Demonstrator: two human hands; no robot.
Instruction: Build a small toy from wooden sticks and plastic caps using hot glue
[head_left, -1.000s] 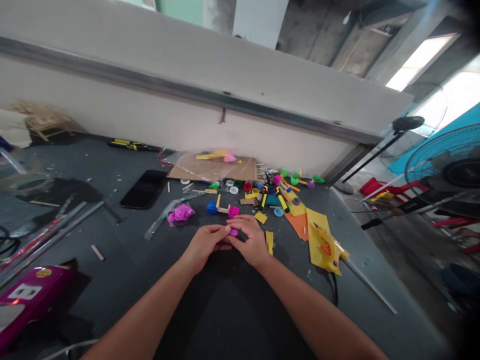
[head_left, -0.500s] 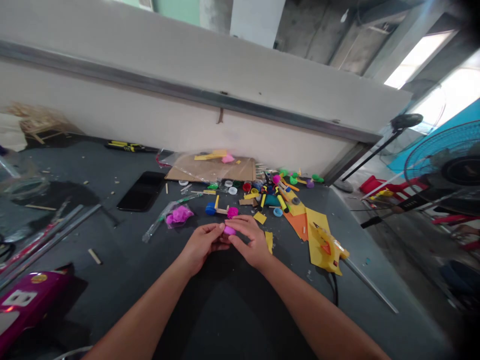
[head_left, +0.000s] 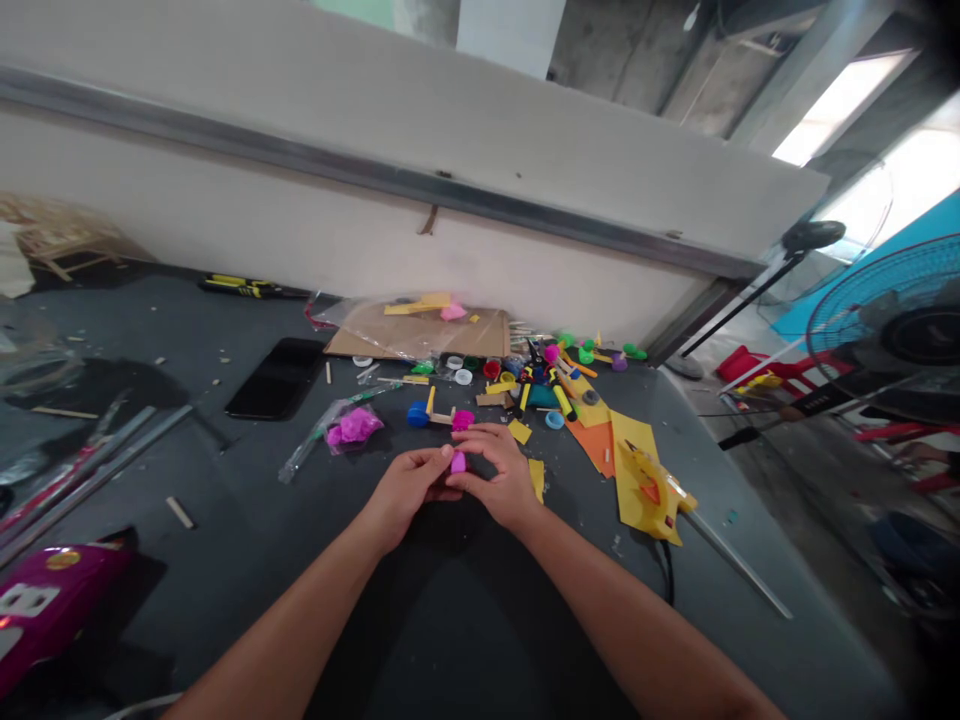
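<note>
Over the dark table (head_left: pixel 247 610), the left hand (head_left: pixel 409 490) and the right hand (head_left: pixel 499 480) come together. Their fingers pinch a little pink piece (head_left: pixel 458 462) between them, so it sits right in the middle, held tight by both.

Just ahead is a small build of a blue wheel (head_left: pixel 418 414), yellow sticks and a pink cap (head_left: pixel 463 420) — almost at the fingertips. Near the left hand lies a plastic bag of pink crumpled paper (head_left: pixel 351 428). A black phone (head_left: pixel 277 378) is farther left. Just past the right hand is a yellow scrap (head_left: pixel 537 478), then a big yellow sheet (head_left: pixel 637 490) — and beyond that, the table's right edge (head_left: pixel 712 460).
</note>
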